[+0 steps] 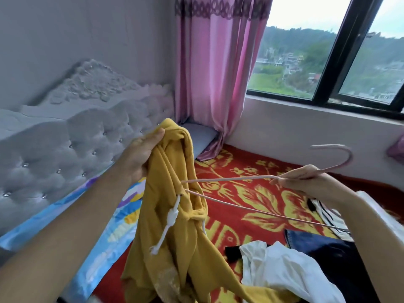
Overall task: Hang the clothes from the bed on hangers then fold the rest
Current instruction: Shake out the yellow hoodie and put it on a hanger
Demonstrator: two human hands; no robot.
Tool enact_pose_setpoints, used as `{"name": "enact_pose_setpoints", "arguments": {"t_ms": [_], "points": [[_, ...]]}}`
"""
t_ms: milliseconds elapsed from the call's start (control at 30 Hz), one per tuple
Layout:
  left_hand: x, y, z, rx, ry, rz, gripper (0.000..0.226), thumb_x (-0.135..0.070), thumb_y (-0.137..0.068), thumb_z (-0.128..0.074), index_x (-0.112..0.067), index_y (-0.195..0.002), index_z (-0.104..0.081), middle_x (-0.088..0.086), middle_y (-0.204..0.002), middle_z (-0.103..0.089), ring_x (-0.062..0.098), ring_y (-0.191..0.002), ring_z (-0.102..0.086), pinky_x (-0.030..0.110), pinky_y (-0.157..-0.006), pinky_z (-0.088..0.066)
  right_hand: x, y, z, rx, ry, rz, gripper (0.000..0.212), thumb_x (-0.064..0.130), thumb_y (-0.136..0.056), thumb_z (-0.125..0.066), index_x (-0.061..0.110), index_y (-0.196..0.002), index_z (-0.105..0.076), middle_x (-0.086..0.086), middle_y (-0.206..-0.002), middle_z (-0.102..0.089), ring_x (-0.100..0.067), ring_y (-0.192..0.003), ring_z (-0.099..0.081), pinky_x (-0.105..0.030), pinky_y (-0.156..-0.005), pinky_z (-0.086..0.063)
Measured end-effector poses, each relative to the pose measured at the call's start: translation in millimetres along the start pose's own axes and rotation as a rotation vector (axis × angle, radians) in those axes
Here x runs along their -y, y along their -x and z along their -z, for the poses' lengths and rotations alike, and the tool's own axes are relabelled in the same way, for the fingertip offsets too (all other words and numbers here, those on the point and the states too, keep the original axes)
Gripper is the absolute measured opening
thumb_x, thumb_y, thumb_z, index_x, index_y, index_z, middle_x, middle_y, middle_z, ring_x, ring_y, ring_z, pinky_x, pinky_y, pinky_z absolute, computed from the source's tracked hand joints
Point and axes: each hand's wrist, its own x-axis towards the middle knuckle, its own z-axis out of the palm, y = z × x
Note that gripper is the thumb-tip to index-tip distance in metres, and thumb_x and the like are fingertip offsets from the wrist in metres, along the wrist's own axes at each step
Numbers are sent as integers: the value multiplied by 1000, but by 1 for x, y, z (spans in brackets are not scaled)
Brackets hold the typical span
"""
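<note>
You are in the hanging step: at centre frame your left hand (142, 153) grips the mustard hoodie (175, 215) bunched at its top, while your right hand (306, 182) pinches the pink hanger (240, 209) below its hook, one arm already inside the neck. Next, probably work the other arm in.

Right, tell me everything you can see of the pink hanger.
The pink hanger is thin, seemingly coated wire, and is held roughly level above the red floral cover. The right hand pinches its neck just below the hook, which curves up to the right and is blurred. One shoulder and the bottom bar run left, and their corner is tucked into the mustard hoodie, which the left hand grips. The other end passes behind the right forearm.
</note>
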Motion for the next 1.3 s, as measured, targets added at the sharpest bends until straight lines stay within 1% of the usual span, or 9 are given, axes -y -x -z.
{"name": "enact_pose_setpoints", "arguments": {"t_ms": [267,333,400,567,700,833,967,1133,1300], "points": [[-21,15,-70,368,91,41,25,-28,-82,-58,-12,-82,-77,9,-82,-73,18,-72,-71,29,-64,-58,21,-24,-12,236,110,83,29,23,-80,-66,-1,-65,-68,-12,-53,-37,-14,-54,-34,-22,-55,-30],[-22,15,-90,383,-15,22,22,-29,-83,-59,-13,-88,-74,8,-84,-73,17,-74,-70,28,-69,-57,18,-33,-33,141,9,107,18,7,-83,-65,-5,-71,-70,-31,-58,-44,-19,-63,-39,-28,-61,-33],[-22,8,-94,300,-271,-69,23,-31,-90,-56,-16,-101,-70,5,-97,-72,16,-87,-67,28,-81,-54,1,-32,-46,-10,-146,56,14,6,-79,-67,-3,-68,-69,-20,-49,-41,-17,-54,-36,-21,-51,-33],[6,2,-28,12,-822,-308,100,-81,-62,-47,-32,-147,-26,0,-151,-32,16,-139,-26,39,-112,-26,-51,-10,-47,-241,-496,-23,21,20,-74,-62,5,-60,-68,6,-38,-28,-4,-33,-20,-10,-33,-16],[89,20,17,-134,-1154,-62,137,-96,-42,-45,-26,-150,0,10,-158,-4,28,-144,-6,51,-114,-16,-70,-6,-53,-277,-535,-57,29,13,-87,-56,8,-60,-69,3,-40,-26,-5,-34,-17,-10,-34,-15],[147,27,20,-94,-928,79,106,-65,-63,-61,-19,-148,-17,4,-147,-33,25,-134,-35,41,-110,-31,-64,-11,-55,-258,-536,-43,24,16,-81,-58,6,-61,-67,3,-40,-26,-5,-35,-17,-11,-35,-16],[148,20,29,-170,-503,93,14,-32,-92,-60,-19,-98,-61,4,-99,-65,14,-82,-59,21,-71,-47,-57,-15,-50,-279,-590,-44,24,16,-82,-56,4,-63,-63,5,-40,-26,-3,-34,-19,-10,-34,-14],[73,14,63,61,-611,-74,13,-16,-91,-55,-8,-88,-65,7,-82,-65,16,-76,-58,31,-71,-46,-75,1,-25,-328,-682,-46,34,6,-94,-43,1,-66,-60,8,-38,-24,-2,-31,-18,-12,-38,-9],[-54,7,45,191,-1014,-413,24,-14,-90,-58,-31,-75,-64,-27,-58,-63,-14,-57,-55,4,-57,-42,-75,13,-3,-357,-751,15,43,11,-92,-39,8,-60,-68,4,-44,-10,-8,-36,-4,-14,-42,-3]]}}
